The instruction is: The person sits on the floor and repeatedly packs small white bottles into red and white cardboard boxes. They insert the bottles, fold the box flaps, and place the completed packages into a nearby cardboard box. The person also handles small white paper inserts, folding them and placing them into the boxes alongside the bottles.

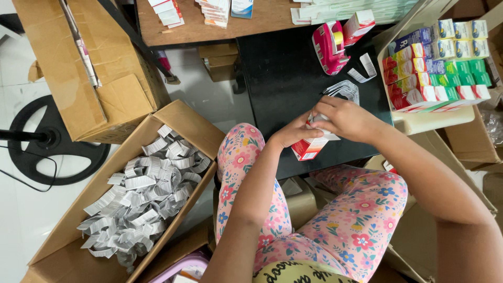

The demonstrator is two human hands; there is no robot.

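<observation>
Over the black low table (283,78), you pinch a small red-and-white carton (309,147) between both hands: your left hand (294,132) closed on its side, your right hand (343,118) curled over its open top flaps. Light, thin card, it likely crushes easily; hold the folded edges. Folded leaflets (346,90) lie just beyond.
</observation>
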